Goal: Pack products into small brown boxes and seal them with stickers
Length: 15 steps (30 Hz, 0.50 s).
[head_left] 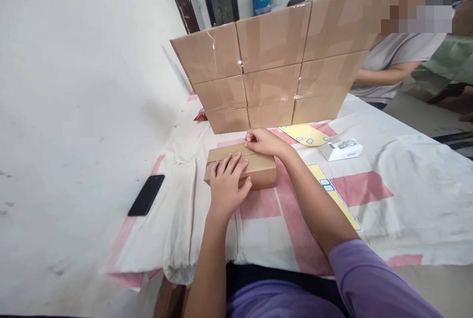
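Note:
A small brown cardboard box [258, 166] lies on the cloth-covered table in front of me. My left hand [227, 183] rests flat on the box's near left part, fingers stretched out. My right hand [263, 142] is at the box's far top edge with fingertips pinched together on something thin I cannot make out, possibly tape. Behind the box stands a stack of taped cardboard boxes [273, 64], three rows high.
A black phone [146, 195] lies at the table's left edge by the white wall. A white label printer [340, 149] and yellow sticker sheets [305, 134] lie to the right. Another person in a grey shirt [397, 62] sits behind the stack.

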Available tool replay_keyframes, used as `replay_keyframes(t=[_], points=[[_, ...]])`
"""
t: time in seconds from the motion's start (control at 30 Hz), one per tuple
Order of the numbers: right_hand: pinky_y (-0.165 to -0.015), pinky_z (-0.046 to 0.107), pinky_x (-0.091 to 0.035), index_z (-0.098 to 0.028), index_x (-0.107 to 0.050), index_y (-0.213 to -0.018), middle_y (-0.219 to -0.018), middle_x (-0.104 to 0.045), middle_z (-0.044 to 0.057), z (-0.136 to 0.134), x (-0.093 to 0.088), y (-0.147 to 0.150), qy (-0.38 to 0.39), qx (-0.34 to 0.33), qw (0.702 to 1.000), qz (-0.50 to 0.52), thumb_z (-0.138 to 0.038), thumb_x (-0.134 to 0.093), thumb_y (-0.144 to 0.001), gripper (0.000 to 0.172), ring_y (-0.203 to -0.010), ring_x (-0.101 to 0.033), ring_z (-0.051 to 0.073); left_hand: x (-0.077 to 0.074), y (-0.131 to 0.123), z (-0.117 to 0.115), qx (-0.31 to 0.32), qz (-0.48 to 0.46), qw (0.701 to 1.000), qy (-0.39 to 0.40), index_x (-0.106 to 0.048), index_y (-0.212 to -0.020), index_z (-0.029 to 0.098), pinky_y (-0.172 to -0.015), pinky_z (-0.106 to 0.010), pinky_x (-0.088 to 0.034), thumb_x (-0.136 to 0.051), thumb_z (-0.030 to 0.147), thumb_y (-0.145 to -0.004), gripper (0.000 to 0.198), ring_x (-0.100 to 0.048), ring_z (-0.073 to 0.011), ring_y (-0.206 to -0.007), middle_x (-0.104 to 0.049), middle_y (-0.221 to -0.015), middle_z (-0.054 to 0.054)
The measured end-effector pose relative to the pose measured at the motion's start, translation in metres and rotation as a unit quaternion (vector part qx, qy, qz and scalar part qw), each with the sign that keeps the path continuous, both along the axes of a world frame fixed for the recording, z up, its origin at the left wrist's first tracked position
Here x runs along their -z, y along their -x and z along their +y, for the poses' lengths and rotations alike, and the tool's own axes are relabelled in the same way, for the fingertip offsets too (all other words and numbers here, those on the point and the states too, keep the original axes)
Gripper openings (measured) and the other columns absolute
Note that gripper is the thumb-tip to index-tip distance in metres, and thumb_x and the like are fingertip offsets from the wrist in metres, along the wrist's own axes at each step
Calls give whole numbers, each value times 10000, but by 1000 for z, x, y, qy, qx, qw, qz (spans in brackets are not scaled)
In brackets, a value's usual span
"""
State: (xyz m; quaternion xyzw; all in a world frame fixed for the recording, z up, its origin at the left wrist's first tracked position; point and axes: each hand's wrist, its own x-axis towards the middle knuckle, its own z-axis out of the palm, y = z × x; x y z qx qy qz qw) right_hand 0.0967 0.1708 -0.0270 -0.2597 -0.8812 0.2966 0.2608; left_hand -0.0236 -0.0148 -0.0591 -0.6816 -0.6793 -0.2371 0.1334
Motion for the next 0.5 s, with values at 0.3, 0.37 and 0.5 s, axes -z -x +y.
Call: replay_keyframes(t=[0.3,0.37,0.5], points=[[-694,275,-381,-219,-546,-968,-980,-664,18,-7,-8,-4,26,-33,998,-51,-459,-735,-745,378,-852,-574,189,1,-1,0,-5,6,1000,0,-600,-1288,298,-1165,-535,-293,-571,317,-903,386,-458,-284,-1424,-563,-1498,-8],[-703,279,-383,-225,-539,-1011,-1002,-661,24,-8,-9,-4,27,-42,996,-72,-476,-745,-732,428,-870,-572,198,1,-1,0,-4,8,1000,0,-594,-1300,297,-1161,-526,-293,-562,322,-911,391,-453,-282,-1429,-562,-1499,-10],[-681,274,-371,-227,-541,-976,-932,-646,13,-9,-9,-4,36,-36,995,-86,-487,-718,-764,379,-839,-556,192,3,0,1,-3,9,1000,-8,-594,-1301,300,-1141,-518,-306,-551,323,-917,387,-458,-285,-1424,-560,-1501,-14]])
